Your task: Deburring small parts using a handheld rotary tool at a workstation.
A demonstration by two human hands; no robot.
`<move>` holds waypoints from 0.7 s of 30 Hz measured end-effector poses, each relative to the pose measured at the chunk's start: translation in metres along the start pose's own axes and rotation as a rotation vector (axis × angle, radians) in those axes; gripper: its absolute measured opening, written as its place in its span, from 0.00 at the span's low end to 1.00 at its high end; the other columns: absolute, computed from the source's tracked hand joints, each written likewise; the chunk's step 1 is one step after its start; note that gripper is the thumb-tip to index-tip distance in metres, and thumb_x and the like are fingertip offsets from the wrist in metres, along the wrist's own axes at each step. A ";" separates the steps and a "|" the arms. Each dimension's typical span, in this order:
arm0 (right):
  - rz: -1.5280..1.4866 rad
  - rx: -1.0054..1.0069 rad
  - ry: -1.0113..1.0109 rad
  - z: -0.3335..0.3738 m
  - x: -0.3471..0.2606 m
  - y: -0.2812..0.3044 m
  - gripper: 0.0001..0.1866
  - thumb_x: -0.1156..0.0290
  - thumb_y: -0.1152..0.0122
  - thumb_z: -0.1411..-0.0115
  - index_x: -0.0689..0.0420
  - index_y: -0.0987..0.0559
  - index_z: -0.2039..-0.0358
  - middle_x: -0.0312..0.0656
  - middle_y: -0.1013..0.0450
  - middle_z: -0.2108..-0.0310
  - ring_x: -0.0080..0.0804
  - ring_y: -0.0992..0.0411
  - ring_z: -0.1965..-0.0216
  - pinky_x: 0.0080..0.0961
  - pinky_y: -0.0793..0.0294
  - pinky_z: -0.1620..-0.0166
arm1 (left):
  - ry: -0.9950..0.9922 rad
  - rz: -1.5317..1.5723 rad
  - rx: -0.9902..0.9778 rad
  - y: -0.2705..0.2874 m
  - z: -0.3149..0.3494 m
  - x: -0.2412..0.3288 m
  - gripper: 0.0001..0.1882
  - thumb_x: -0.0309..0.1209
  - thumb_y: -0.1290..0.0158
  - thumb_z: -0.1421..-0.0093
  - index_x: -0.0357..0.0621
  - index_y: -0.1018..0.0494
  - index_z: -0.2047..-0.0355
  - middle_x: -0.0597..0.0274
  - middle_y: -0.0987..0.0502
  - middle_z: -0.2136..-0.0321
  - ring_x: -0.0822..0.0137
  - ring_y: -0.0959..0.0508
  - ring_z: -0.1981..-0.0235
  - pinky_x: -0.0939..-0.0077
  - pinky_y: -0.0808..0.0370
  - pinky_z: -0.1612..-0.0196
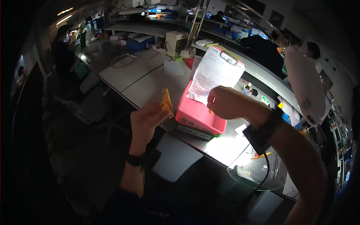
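Observation:
My left hand (145, 122) is raised left of the pink bin, its fingers closed on a small orange-yellow piece (166, 101) with a notched edge. Over the bin is my right hand (225, 102), fingers bent and pressed together. A speck of orange shows beneath its fingertips, but most of what they hold, if anything, is hidden. The pink plastic bin (195, 114) sits on another bin with a green edge. A printed sheet (217, 73) on a clipboard with a metal clip (228, 58) leans upright at the bin's far end.
The grey workbench (146, 80) runs to the far left. Small bottles (247, 87) and a round green-and-white tub (264, 99) stand right of the bin. A pale cylindrical lamp arm (305, 86) hangs at right. A green container (243, 174) is at the near edge. Other people sit farther off.

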State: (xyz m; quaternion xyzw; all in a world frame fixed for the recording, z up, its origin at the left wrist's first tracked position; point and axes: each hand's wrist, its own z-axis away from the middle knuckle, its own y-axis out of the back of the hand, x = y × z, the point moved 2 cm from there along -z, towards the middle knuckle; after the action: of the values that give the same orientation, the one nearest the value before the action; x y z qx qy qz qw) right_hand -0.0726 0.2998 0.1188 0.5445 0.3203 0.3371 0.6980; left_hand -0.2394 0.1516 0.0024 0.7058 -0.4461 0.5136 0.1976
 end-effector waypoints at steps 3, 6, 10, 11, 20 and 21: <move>0.156 -0.023 -0.016 -0.034 0.009 -0.002 0.09 0.74 0.48 0.52 0.65 0.21 0.74 0.54 0.25 0.75 0.42 0.24 0.71 0.33 0.27 0.68 | -0.038 0.102 -0.037 -0.002 0.009 -0.002 0.08 0.20 0.41 0.46 0.29 0.22 0.65 0.55 0.21 0.65 0.70 0.21 0.66 0.79 0.25 0.61; 0.176 -0.078 -0.088 -0.054 -0.006 -0.005 0.08 0.77 0.48 0.56 0.66 0.21 0.76 0.56 0.26 0.78 0.45 0.24 0.72 0.35 0.27 0.70 | 0.000 0.204 -0.064 0.007 0.017 -0.020 0.08 0.19 0.40 0.47 0.29 0.22 0.66 0.54 0.21 0.64 0.70 0.21 0.66 0.79 0.25 0.61; 0.265 0.003 -0.132 -0.080 0.009 -0.052 0.13 0.77 0.44 0.54 0.65 0.20 0.66 0.55 0.24 0.65 0.47 0.24 0.59 0.37 0.23 0.60 | 0.008 0.122 -0.062 0.015 0.036 -0.013 0.09 0.19 0.40 0.48 0.29 0.22 0.66 0.53 0.22 0.63 0.70 0.22 0.66 0.80 0.25 0.62; 0.228 0.044 -0.176 -0.080 0.014 -0.061 0.12 0.77 0.43 0.53 0.64 0.20 0.66 0.54 0.23 0.65 0.48 0.24 0.59 0.37 0.23 0.60 | 0.007 0.120 -0.065 0.017 0.039 -0.011 0.09 0.19 0.40 0.48 0.29 0.22 0.66 0.53 0.22 0.63 0.70 0.22 0.66 0.80 0.25 0.62; 0.368 0.037 -0.078 -0.043 -0.017 0.003 0.13 0.74 0.47 0.52 0.63 0.20 0.66 0.53 0.23 0.68 0.49 0.23 0.63 0.39 0.24 0.62 | 0.120 0.072 -0.304 -0.026 0.058 -0.008 0.10 0.21 0.38 0.49 0.33 0.21 0.65 0.55 0.22 0.62 0.72 0.21 0.64 0.82 0.22 0.62; 0.380 0.062 -0.028 -0.029 -0.016 0.012 0.13 0.75 0.47 0.53 0.63 0.20 0.66 0.53 0.23 0.67 0.49 0.23 0.63 0.39 0.24 0.63 | 0.132 0.079 -0.333 -0.038 0.060 -0.004 0.10 0.21 0.38 0.49 0.33 0.21 0.65 0.55 0.22 0.62 0.72 0.21 0.64 0.82 0.22 0.62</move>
State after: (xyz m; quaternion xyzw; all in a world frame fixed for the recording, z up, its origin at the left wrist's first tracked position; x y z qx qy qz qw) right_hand -0.1065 0.3048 0.1258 0.6210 0.2121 0.4454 0.6091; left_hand -0.1756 0.1290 -0.0179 0.6098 -0.5385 0.4853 0.3203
